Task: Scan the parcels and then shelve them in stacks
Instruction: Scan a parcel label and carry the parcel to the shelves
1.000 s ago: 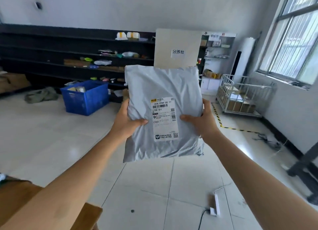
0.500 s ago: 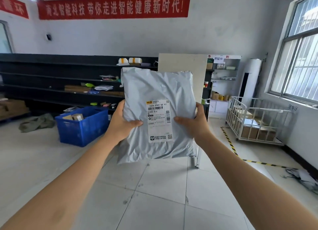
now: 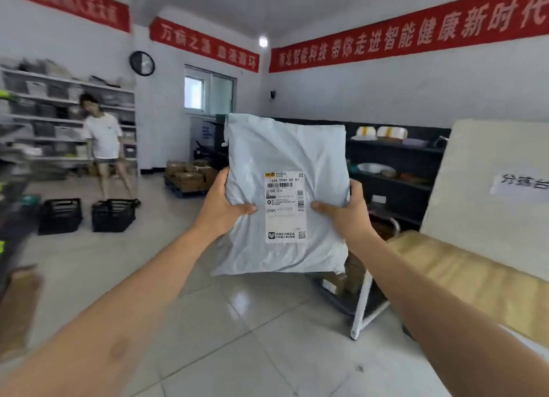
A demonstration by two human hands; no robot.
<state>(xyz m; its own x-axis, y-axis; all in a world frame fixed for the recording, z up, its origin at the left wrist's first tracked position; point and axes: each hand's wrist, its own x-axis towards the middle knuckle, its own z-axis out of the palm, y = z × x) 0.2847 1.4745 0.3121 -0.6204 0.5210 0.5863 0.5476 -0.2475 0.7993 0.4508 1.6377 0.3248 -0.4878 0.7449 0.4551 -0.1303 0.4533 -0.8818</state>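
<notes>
At centre frame, we hold a grey poly-mailer parcel [image 3: 285, 150] upright in the air at arm's length, clear of every shelf. Our left hand [image 3: 221, 211] grips its left edge, thumb across the front and fingers wrapped behind. Our right hand [image 3: 346, 214] grips the right edge the same way.

A white shipping label [image 3: 285, 208] faces us between the two thumbs. Its top line reads "163A C989-00 97" with a barcode beneath. "C989" sits lower left, a second barcode runs down the right side, and a QR code is at bottom right. The finer print is too small to read.

- Right of frame: a tilted pale board [image 3: 481, 165] with a paper sign [image 3: 521, 183], soft, reading "分拣台".
- Behind the parcel, right of centre: dark shelving [image 3: 395, 159] with a few items.
- Upper right: a red banner [image 3: 416, 31], legible part "智能科技 带你走进智能健康新时代".
- Upper left: a round wall clock [image 3: 142, 63].
- Left: a person in a white T-shirt [image 3: 102, 135] before white shelves [image 3: 44, 114], with two black crates [image 3: 114, 215] on the floor close by.
</notes>
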